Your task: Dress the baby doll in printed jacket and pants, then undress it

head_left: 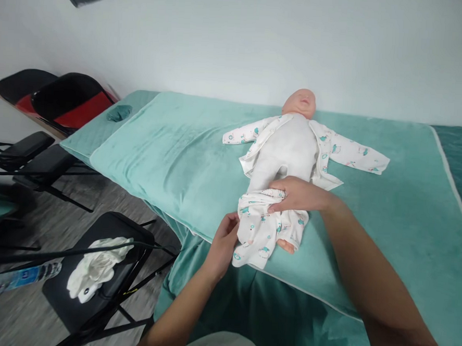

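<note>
A baby doll (290, 140) lies on its back on a green-covered bed, its head toward the wall. It has a white body and an unfastened white printed jacket (359, 155) with both sleeves spread out. Matching printed baby pants (257, 229) are bunched around its lower legs, and one foot (286, 246) shows at a cuff. My right hand (298, 194) is closed on the gathered waistband, over the doll's legs. At the left side of the pants, my left hand (223, 243) has its fingers curled against the cloth, the fingertips partly hidden.
The green bed cover (158, 142) runs along the white wall, with a face hole (119, 113) at the left end. Below left, a black folding chair (60, 282) holds a crumpled white cloth (99, 264). A water bottle (21, 279) and more chairs (69, 100) are farther left.
</note>
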Demonstrator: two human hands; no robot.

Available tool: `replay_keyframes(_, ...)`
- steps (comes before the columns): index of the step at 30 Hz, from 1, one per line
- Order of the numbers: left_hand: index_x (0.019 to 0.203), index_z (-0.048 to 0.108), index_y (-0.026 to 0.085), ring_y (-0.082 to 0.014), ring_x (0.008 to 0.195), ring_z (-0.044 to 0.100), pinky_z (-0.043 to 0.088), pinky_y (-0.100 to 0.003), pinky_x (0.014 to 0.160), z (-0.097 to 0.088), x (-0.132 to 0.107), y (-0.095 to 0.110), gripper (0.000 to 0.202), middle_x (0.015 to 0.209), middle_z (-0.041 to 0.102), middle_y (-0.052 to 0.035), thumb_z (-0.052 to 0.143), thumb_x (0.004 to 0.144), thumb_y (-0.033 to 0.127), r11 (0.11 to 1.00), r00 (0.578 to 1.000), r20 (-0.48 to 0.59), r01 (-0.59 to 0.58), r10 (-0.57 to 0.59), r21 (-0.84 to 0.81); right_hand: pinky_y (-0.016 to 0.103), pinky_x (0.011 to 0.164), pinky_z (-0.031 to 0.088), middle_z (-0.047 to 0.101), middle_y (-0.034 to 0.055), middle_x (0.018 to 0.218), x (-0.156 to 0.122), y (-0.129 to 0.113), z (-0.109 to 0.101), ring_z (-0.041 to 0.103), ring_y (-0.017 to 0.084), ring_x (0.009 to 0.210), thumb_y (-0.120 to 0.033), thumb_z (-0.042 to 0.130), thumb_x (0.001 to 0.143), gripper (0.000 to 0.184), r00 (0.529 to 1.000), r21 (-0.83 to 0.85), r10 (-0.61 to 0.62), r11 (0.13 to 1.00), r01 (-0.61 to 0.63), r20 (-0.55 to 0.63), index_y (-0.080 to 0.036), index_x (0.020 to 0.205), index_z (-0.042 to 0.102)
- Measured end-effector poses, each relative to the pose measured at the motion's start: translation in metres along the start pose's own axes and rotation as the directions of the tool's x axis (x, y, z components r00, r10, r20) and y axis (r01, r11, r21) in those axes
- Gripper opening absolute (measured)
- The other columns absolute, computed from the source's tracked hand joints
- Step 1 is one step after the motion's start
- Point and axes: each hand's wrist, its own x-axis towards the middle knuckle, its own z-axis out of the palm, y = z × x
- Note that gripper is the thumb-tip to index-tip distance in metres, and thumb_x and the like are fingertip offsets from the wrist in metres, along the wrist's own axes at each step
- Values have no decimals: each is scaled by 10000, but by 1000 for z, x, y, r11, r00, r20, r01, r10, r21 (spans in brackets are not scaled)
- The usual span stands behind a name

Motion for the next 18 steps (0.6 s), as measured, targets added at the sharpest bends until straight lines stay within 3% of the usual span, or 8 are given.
replay_keyframes(2, 1062, 709, 218, -174, 888, 668, 489, -247, 717, 4, -10, -3, 411, 1053, 753, -32, 767, 807, 535, 995, 995, 11, 96, -96, -4, 304, 704, 414, 727, 36, 936, 0, -1, 0, 631, 220, 837, -520, 771, 769, 408, 999, -1, 0, 1000, 0, 32, -184, 996, 726)
replay_keyframes(4, 1091, 722, 203, -202, 921, 687, 517, -275, 758, 11, -17, -2, 447, 1079, 764, -55, 790, 783, 519, 981, 982, 68, 182, -177, -72, 310, 724, 419, 728, 40, 962, 0, -1, 0, 638, 227, 866, -505, 760, 782, 396, 999, -1, 11, 1000, -11, 42, -179, 1004, 717)
replay_keyframes(7, 1195, 698, 205, -247, 1004, 710, 553, -337, 843, 26, -21, 2, 525, 1184, 755, -92, 822, 757, 467, 955, 972, 115, 222, -203, -195, 314, 753, 428, 731, 36, 978, 0, 0, 0, 648, 234, 894, -478, 759, 779, 372, 1000, 27, 15, 1000, -15, 16, -180, 997, 711)
replay_keyframes(12, 1221, 670, 223, -237, 937, 716, 553, -349, 805, 40, -12, 10, 518, 1139, 761, -85, 795, 777, 457, 968, 991, 22, 132, -131, -211, 311, 737, 420, 721, 36, 963, -1, 1, -1, 633, 224, 868, -465, 752, 778, 341, 1000, 43, -2, 999, 2, 4, -184, 964, 701)
replay_keyframes(15, 1162, 679, 221, -212, 968, 692, 533, -319, 831, 39, 3, 14, 446, 1160, 746, -64, 789, 788, 438, 983, 1000, -6, 28, -30, -179, 308, 713, 407, 706, 35, 920, -2, 0, -2, 609, 205, 818, -444, 738, 792, 312, 1000, 17, -12, 1000, 12, 5, -176, 943, 688)
replay_keyframes(18, 1027, 672, 209, -169, 890, 645, 496, -278, 783, 33, 24, 16, 327, 1027, 731, -27, 762, 811, 437, 993, 997, -31, -75, 72, -86, 305, 715, 407, 699, 32, 919, -3, 0, -2, 604, 200, 818, -439, 731, 796, 314, 999, 30, -33, 999, 33, -2, -178, 964, 686)
